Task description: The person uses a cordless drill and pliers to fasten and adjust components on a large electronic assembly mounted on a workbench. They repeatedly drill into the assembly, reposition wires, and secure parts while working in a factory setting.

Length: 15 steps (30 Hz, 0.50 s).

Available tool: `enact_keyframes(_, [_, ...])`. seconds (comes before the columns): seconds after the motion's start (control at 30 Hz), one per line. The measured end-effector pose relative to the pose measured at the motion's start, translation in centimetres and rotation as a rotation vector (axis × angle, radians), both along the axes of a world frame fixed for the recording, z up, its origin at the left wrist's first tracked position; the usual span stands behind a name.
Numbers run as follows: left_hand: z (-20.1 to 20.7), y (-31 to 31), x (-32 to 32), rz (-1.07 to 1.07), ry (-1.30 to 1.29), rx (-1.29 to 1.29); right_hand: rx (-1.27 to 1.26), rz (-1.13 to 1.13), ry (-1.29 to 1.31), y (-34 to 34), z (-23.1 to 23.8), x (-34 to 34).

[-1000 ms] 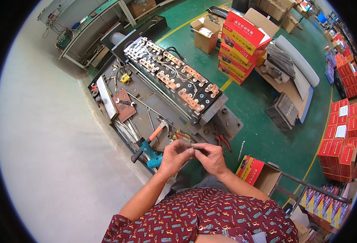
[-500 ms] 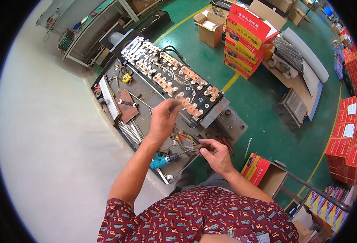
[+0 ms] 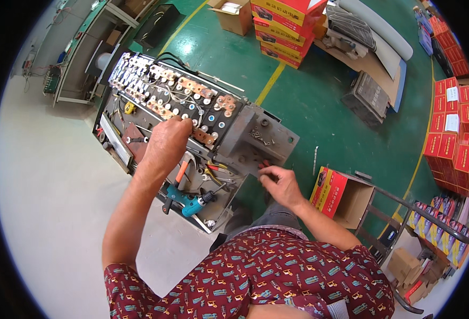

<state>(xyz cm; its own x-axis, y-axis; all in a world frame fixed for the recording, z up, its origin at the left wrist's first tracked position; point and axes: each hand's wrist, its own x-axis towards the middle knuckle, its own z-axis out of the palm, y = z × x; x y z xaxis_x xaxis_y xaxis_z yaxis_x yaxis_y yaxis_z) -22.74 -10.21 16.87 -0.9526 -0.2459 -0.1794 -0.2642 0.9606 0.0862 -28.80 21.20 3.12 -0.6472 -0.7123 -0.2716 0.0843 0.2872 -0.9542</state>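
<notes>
A long battery pack point(image 3: 208, 109) with copper busbars, white terminals and thin wires lies on a grey workbench. My left hand point(image 3: 168, 141) is at its near edge, fingers pinched together beside a copper busbar point(image 3: 203, 136); what they hold is hidden. My right hand point(image 3: 283, 187) hovers off the bench's near right side, thumb and fingers closed together; anything between them is too small to name. Just beyond its fingertips is a red-handled tool point(image 3: 264, 164), partly covered. A hammer point(image 3: 181, 173) with an orange handle and a teal power drill point(image 3: 192, 202) lie below my left hand.
Loose small hardware point(image 3: 266, 139) lies on the steel plate at the pack's right end. Pliers point(image 3: 217, 168) and spanners rest near the drill. An open red-yellow carton point(image 3: 334, 194) stands on the floor at right, beside a metal trolley frame point(image 3: 404, 199). Red boxes are stacked beyond.
My left hand has lowered onto the pack's near edge. My right hand has moved right, away from the pliers and drill. The view has shifted, and the hammer now shows.
</notes>
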Motion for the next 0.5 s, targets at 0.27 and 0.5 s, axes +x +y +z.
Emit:
enact_keyframes(0.27, [0.6,-0.5,-0.4,0.163,-0.012,0.164,0.118,-0.165,0.206,1.0,-5.6,-5.6])
enact_keyframes(0.5, [-1.1,0.7,3.1,0.179,0.296,0.186,0.108,-0.125,0.125,1.0,-3.6,-2.5])
